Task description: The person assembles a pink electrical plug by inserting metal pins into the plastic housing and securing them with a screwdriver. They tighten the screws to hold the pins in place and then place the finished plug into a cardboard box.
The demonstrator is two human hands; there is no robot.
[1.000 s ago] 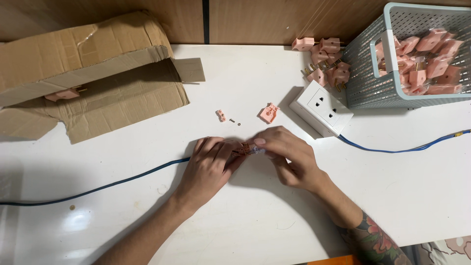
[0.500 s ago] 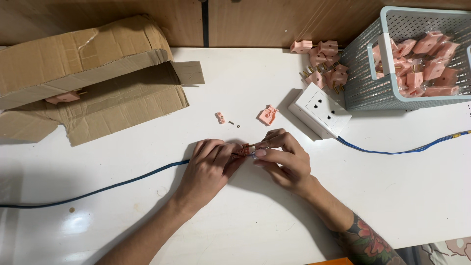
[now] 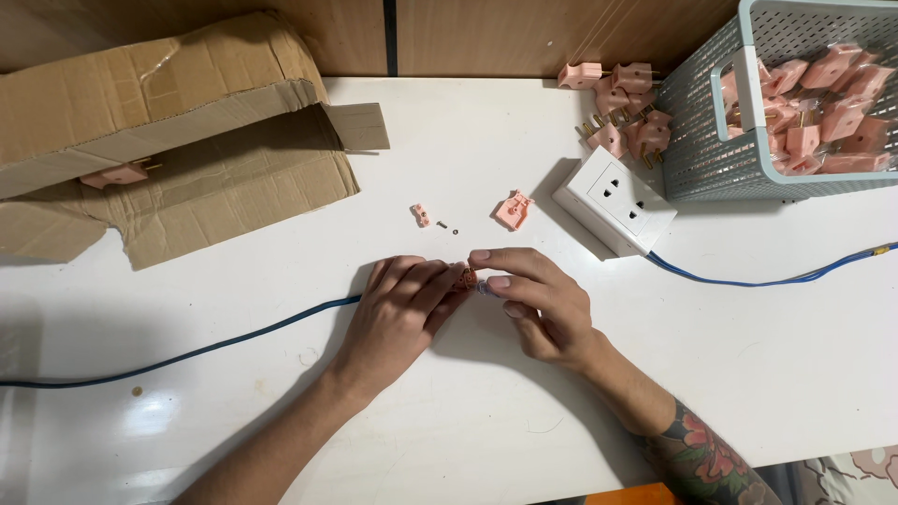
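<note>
Across the white tabletop (image 3: 449, 140) we had a torn cardboard box (image 3: 168, 140) lying open at the far left, a grey mesh basket (image 3: 711, 140) of pink plugs at the far right, and a white socket block (image 3: 615, 199) just in front of the basket, its blue cable (image 3: 748, 281) trailing right. Another blue cable (image 3: 187, 353) ran in from the left towards our hands. Near the middle we held a small pink plug part (image 3: 466, 276) between both hands, just above the tabletop. Our left hand (image 3: 402, 313) steadied it with fingers curled, and our right hand (image 3: 538, 299) pinched it between thumb and forefinger. We judged the work went best with the part kept low, both wrists resting, and pressure kept light. Beyond our fingers lay a pink plug half (image 3: 514, 209), a smaller pink piece (image 3: 421, 214) and a tiny screw (image 3: 441, 224), well apart.
</note>
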